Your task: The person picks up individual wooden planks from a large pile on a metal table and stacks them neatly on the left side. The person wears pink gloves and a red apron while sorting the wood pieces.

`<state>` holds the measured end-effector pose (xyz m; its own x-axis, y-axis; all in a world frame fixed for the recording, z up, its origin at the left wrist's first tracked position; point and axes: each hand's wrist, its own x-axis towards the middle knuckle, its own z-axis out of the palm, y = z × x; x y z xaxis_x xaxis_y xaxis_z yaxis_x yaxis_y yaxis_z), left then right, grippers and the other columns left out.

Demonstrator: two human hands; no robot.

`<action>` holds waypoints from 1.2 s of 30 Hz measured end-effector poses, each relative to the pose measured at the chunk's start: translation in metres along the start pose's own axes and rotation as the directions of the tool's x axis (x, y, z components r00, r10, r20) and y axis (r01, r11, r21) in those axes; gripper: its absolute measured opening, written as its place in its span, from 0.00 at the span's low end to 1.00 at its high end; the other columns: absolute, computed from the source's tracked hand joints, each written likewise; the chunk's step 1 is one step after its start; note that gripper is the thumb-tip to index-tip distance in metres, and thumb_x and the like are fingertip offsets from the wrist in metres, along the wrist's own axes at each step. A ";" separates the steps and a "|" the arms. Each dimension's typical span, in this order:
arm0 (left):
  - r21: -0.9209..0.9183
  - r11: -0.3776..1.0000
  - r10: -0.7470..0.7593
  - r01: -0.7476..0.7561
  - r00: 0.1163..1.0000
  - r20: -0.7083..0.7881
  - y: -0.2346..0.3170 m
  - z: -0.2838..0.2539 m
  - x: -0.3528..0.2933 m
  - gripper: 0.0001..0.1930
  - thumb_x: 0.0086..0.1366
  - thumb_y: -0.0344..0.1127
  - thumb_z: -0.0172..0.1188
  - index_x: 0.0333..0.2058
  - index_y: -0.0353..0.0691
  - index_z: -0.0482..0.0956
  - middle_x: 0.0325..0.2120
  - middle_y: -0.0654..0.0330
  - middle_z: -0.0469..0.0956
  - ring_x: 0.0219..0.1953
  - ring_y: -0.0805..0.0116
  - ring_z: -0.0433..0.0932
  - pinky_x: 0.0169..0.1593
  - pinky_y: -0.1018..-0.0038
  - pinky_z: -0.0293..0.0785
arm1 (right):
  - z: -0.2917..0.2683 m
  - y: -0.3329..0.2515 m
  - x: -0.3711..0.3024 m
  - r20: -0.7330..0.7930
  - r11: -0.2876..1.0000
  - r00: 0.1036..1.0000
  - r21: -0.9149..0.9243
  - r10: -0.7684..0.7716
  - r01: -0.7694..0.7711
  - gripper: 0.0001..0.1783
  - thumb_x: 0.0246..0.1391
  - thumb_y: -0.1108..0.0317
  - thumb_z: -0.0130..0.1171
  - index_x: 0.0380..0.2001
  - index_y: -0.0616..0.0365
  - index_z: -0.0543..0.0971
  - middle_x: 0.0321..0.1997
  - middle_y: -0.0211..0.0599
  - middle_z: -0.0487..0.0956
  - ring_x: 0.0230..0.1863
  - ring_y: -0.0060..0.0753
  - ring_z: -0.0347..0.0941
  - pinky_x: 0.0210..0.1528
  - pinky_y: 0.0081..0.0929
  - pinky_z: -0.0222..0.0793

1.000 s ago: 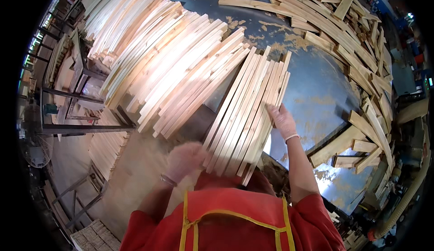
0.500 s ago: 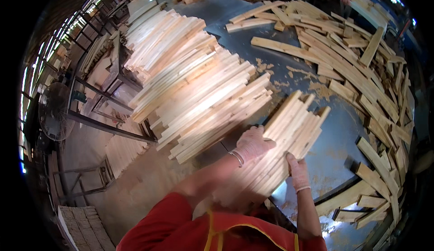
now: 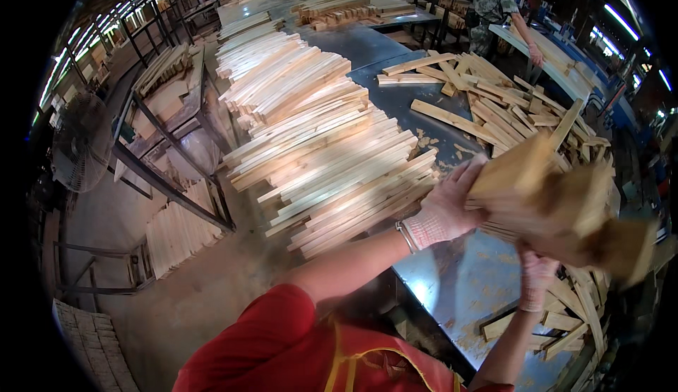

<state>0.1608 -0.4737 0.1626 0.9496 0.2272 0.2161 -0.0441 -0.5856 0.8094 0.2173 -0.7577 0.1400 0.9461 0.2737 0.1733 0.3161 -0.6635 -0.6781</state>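
Note:
A thick bundle of wooden strips (image 3: 544, 205) is raised above the metal table, tilted so that its end faces show, and blurred by motion. My left hand (image 3: 452, 205), in a pale knit glove, grips its left side. My right hand (image 3: 539, 273), gloved too, holds it from below; some fingers are hidden behind the wood. To the left, long pale strips (image 3: 346, 159) lie side by side in a slanting row. Under and beyond the bundle, loose wooden pieces (image 3: 501, 102) lie in a jumbled heap.
The metal table (image 3: 487, 265) carries scattered wood chips. More stacked strips (image 3: 339, 7) lie at its far end. A co-worker (image 3: 494, 3) in camouflage stands at the far right by a pale board (image 3: 547, 49). On the left are a metal frame (image 3: 169, 187) and a fan (image 3: 81, 141).
Both hands have lifted the bundle of wooden strips from low over the table edge and swung it right, toward the heap. The view has shifted, bringing the co-worker into sight.

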 end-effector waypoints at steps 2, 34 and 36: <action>0.043 0.991 0.117 -0.123 0.986 0.116 -0.081 0.017 -0.026 0.60 0.59 0.48 0.74 0.81 0.44 0.43 0.79 0.49 0.54 0.77 0.48 0.62 0.76 0.62 0.64 | 0.054 0.021 -0.025 -0.004 0.998 1.000 0.058 -0.028 0.028 0.34 0.71 0.50 0.60 0.74 0.50 0.69 0.72 0.38 0.75 0.68 0.37 0.73 0.70 0.38 0.72; 0.657 0.743 -0.077 -0.128 0.959 0.273 -0.180 0.070 -0.132 0.30 0.70 0.53 0.59 0.65 0.42 0.74 0.61 0.57 0.74 0.69 0.54 0.68 0.72 0.50 0.59 | 0.195 0.107 0.167 0.153 0.972 0.988 -0.228 -0.028 0.063 0.31 0.62 0.47 0.62 0.63 0.52 0.80 0.49 0.48 0.87 0.52 0.58 0.83 0.55 0.45 0.79; 0.679 0.717 -0.080 -0.158 0.949 0.305 -0.177 0.069 -0.124 0.31 0.72 0.56 0.58 0.66 0.45 0.73 0.61 0.57 0.75 0.68 0.55 0.69 0.71 0.51 0.61 | 0.203 0.120 0.181 0.203 0.974 0.979 -0.226 0.017 0.030 0.33 0.62 0.48 0.62 0.66 0.53 0.77 0.48 0.47 0.87 0.51 0.56 0.83 0.55 0.44 0.78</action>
<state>0.0721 -0.4519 -0.0448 0.9993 0.0250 -0.0263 0.0292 -0.9841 0.1751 0.4124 -0.6466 -0.0547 0.9173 0.3979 0.0135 0.3522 -0.7953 -0.4933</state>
